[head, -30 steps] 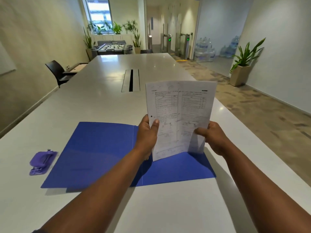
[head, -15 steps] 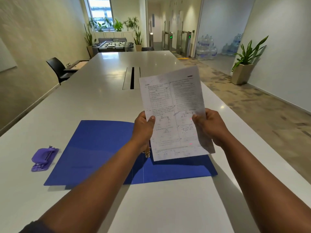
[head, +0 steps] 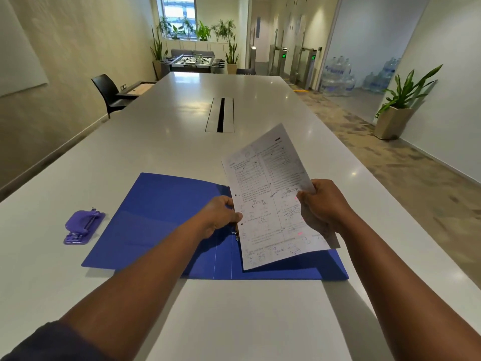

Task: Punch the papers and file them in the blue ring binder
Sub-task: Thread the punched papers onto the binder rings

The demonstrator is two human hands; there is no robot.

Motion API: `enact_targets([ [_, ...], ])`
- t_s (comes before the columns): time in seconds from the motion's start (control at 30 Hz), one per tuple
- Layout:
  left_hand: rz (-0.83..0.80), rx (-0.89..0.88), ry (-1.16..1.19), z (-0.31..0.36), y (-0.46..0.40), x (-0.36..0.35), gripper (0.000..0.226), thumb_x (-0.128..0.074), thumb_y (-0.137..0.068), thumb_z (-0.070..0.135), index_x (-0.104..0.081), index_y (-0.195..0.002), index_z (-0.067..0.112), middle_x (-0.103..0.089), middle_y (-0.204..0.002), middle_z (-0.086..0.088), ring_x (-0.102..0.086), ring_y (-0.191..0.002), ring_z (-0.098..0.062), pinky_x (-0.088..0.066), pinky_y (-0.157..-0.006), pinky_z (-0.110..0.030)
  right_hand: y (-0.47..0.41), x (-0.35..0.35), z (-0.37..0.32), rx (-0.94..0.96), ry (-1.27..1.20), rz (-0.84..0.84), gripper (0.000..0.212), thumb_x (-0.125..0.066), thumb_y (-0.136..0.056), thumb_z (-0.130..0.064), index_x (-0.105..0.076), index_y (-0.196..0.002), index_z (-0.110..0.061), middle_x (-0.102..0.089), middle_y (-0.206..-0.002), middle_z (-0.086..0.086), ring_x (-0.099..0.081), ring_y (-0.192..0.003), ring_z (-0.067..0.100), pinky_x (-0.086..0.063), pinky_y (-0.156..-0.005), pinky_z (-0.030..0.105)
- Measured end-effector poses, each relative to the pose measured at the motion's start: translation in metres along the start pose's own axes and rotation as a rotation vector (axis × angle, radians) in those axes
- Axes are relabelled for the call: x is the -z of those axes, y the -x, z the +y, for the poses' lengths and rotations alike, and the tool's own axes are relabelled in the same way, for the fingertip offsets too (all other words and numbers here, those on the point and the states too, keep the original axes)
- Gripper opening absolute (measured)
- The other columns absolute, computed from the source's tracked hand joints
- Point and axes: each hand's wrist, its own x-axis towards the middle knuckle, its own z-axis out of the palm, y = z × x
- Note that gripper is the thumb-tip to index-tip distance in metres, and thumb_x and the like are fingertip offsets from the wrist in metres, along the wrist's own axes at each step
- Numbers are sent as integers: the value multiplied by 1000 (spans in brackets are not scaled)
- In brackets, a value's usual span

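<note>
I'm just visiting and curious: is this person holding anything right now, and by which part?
Yes: printed papers, held above the open blue binder. Left hand pinches their punched left edge; right hand grips the right edge.

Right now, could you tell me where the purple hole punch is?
The purple hole punch sits on the white table, left of the open blue binder.

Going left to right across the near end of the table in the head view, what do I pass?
Purple hole punch → blue ring binder → left hand → papers → right hand.
</note>
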Motion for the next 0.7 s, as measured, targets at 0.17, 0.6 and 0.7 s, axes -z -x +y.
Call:
enact_targets([
  [0.17, 18, -1, -25, -8, -5, 0, 26, -75, -88, 2, -60, -102, 18, -74, -95, -1, -71, -87, -15, -58, -73, -25, -4, -4, -6, 9, 64, 4, 15, -60, -91, -23, -67, -78, -26, -70, -83, -9, -70, -74, 20, -64, -77, 51],
  [0.6, -37, 6, -36, -9, -14, -2, 29, -81, -82, 2, -62, -102, 12, -75, -100, -4, -73, -90, -15, -56, -59, -18, -14, 4, -3, 50, 197, -18, 9, -60, -96, -19, -67, -94, -24, -65, -86, -9, -68, -74, 17, -63, -76, 44],
  [0.7, -41, 13, -18, -7, -16, -4, 33, -82, -80, -2, -62, -105, 8, -75, -102, -8, -73, -93, -20, -59, -66, -25, -18, 4, 0, 13, 202, -16, 7, -61, -95, -19, -67, -95, -22, -67, -88, -5, -68, -75, 18, -61, -71, 40],
])
